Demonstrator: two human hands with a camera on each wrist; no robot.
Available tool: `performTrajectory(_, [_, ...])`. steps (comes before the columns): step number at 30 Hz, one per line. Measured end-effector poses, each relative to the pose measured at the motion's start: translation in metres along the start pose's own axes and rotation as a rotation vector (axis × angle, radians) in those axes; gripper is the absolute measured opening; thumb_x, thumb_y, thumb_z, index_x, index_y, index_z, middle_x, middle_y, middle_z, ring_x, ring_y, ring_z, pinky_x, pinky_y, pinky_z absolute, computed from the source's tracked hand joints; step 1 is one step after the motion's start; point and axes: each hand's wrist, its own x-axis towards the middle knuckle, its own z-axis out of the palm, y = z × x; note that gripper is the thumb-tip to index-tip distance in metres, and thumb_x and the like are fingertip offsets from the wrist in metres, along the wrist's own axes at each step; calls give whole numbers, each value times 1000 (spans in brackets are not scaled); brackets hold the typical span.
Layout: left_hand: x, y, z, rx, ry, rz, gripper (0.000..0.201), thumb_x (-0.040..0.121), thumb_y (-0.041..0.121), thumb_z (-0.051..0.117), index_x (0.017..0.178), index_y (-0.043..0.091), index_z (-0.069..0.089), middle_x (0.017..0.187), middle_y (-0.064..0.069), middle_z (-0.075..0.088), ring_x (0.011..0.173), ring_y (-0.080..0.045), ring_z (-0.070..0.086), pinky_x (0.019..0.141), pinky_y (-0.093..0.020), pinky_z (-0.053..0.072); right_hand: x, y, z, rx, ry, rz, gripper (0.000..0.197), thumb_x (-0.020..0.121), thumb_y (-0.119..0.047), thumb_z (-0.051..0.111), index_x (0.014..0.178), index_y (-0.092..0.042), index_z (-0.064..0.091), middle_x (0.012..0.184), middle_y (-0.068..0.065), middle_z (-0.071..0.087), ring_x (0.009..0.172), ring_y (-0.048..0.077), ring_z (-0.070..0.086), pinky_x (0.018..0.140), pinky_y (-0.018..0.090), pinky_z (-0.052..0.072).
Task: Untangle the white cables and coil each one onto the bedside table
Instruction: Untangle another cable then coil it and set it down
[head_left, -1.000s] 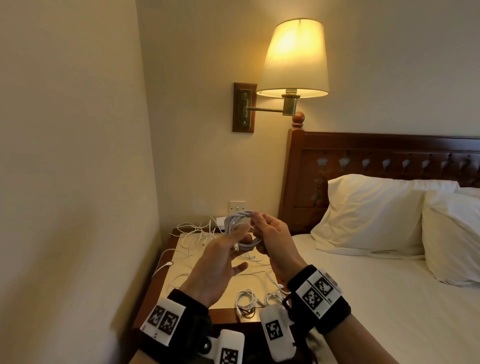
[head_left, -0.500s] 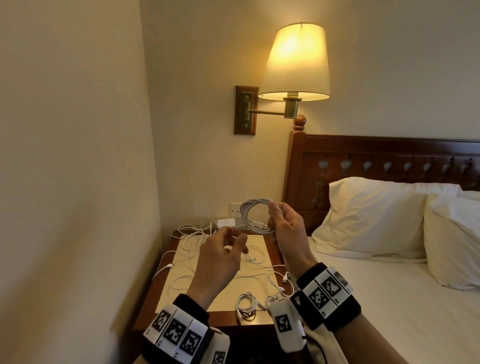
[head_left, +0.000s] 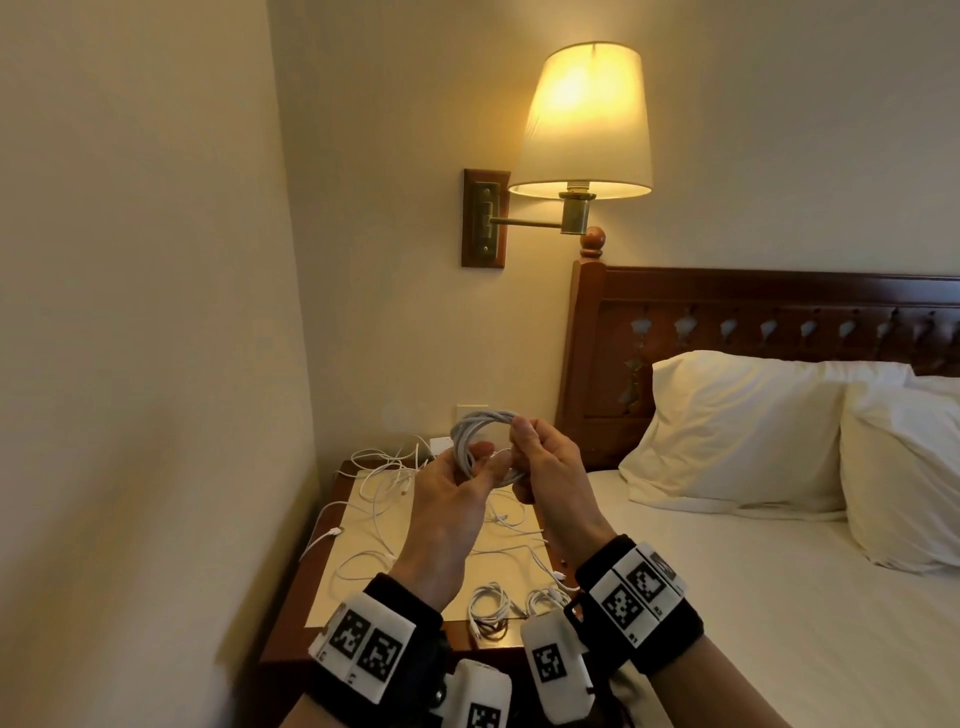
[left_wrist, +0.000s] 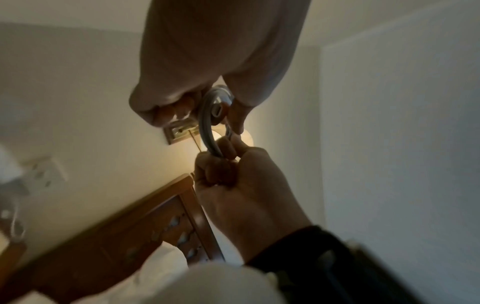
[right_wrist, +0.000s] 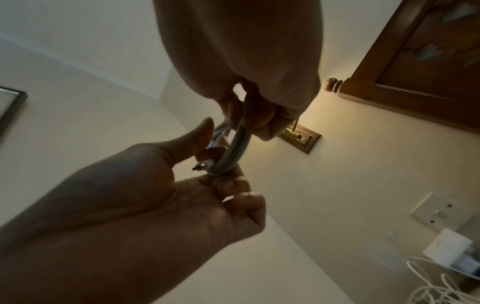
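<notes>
A white cable wound into a small coil (head_left: 475, 428) is held in the air above the bedside table (head_left: 291, 613). My right hand (head_left: 519, 441) pinches the coil's right side between thumb and curled fingers. My left hand (head_left: 478, 465) grips its lower left part. In the right wrist view the left hand's fingers curl round the coil (right_wrist: 233, 148), and a plug end (right_wrist: 202, 165) sticks out beside the thumb. Loose tangled white cables (head_left: 384, 483) lie spread over the table top. Two small coiled cables (head_left: 488, 605) (head_left: 545, 597) lie at its front edge.
A side wall stands close on the left. A lit wall lamp (head_left: 584, 119) hangs above the table. At the back wall a white charger (head_left: 441, 444) sits below a socket (head_left: 470, 410). The wooden headboard (head_left: 727, 312), bed and pillows (head_left: 737, 431) are on the right.
Half a second ago my left hand was off the coil, lower and to the left. It has come back up and grips the coil again. The right hand kept hold throughout.
</notes>
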Motion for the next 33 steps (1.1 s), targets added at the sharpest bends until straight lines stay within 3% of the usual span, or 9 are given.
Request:
performTrajectory(3, [3,0,0,72,19,49,15,94,27,62,106,23,68,96,0,71,81,-10,61,68,-23,44,4,-1,0,5,16,-2,26,104,-28,41,90,-11,55,59,-8,44,49,6,33,43,21,29])
performTrajectory(6, [5,-2,-6,91,-15,47,19,98,24,56,114,20,65,87,-4,61,63,-10,49,56,-24,44,6,3,-3,-21,37,-26,26,103,-30,41,93,-12,57,60,-8,41,50,5,33,46,22,29])
performTrajectory(10, [10,-5,-11,323,-3,111,17,96,19,60,112,17,64,85,-3,67,49,-6,58,56,-23,52,5,10,-3,-60,46,-49,28,103,-30,43,97,-7,57,58,-8,42,50,7,33,45,24,29])
performTrajectory(15, [11,-1,-12,352,-28,52,10,95,16,61,103,21,65,96,-1,69,63,-4,70,74,-42,61,6,14,-4,-146,69,-94,26,102,-30,44,95,-10,59,53,-11,49,49,4,38,47,23,32])
performTrajectory(18, [14,-1,-17,453,1,72,17,91,9,67,108,11,68,91,-3,71,63,-9,71,73,-38,62,9,16,-4,-250,87,-134,24,101,-32,48,93,-14,62,55,-13,53,51,1,46,54,24,36])
performTrajectory(23, [10,10,-25,280,-150,-139,66,86,-6,67,144,10,41,91,-20,73,69,-25,72,66,-34,61,15,21,-10,-411,180,-140,32,97,-38,54,83,-11,65,64,-1,56,59,10,48,60,37,44])
performTrajectory(26, [6,17,-32,188,-202,-198,85,82,-10,69,151,20,28,101,-10,69,75,-31,73,64,-32,60,19,22,-11,-447,200,-117,36,96,-40,54,83,-8,65,64,3,54,60,15,45,59,37,42])
performTrajectory(28, [2,18,-34,161,-209,-193,86,81,-9,70,150,23,30,108,-4,64,79,-34,73,66,-34,61,23,17,-11,-445,190,-103,33,96,-40,55,84,-12,67,62,0,53,58,14,44,58,36,40])
performTrajectory(33, [16,10,-43,89,-184,-223,70,82,-10,69,140,17,43,115,-10,68,78,-32,73,71,-38,61,29,8,-8,-369,148,-94,34,98,-37,53,86,-7,66,63,3,51,57,14,42,56,35,38])
